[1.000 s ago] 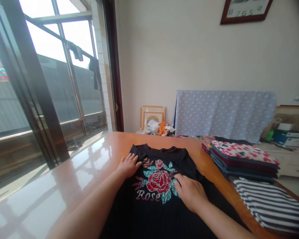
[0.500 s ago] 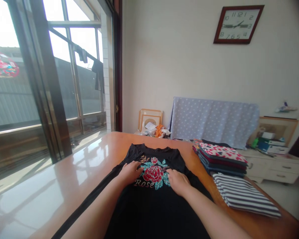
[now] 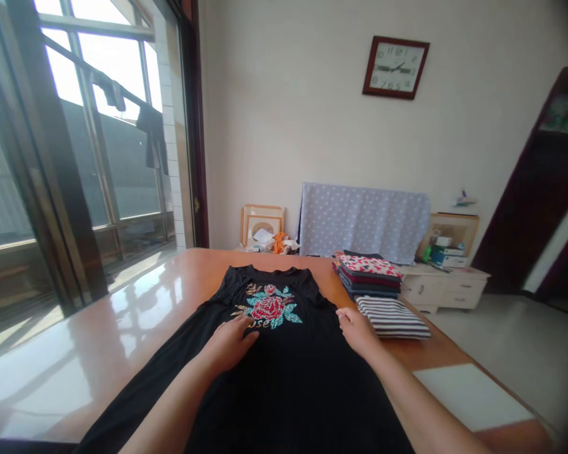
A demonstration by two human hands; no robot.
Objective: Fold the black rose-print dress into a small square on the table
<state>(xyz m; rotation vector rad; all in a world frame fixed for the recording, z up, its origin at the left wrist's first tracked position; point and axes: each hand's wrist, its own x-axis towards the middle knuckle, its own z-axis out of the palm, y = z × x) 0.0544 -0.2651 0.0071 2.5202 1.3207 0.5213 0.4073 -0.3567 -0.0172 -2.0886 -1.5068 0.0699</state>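
A black long-sleeved shirt [image 3: 284, 384] lies spread face up, its collar at the far end. On its chest is a red rose print [image 3: 268, 308] with teal leaves and partly covered lettering. My left hand [image 3: 231, 343] rests on the cloth just below the print, fingers loosely stretched out. At the shirt's right edge, near the sleeve, my right hand [image 3: 358, 329] has its fingers pinched together on the black fabric. Just beyond that hand lies a folded striped garment [image 3: 392, 317], black and white.
Behind the stripes stands a stack of folded clothes [image 3: 369, 277]. A white flat sheet [image 3: 473, 392] lies at the right edge of the glossy wooden table [image 3: 137, 315]. A white cabinet [image 3: 447, 289] and a dotted cloth [image 3: 360, 221] are by the wall, windows at left.
My right hand has moved from the print out to the shirt's right edge. My left hand has slid down below the rose. The view has turned right, bringing the white sheet into sight.
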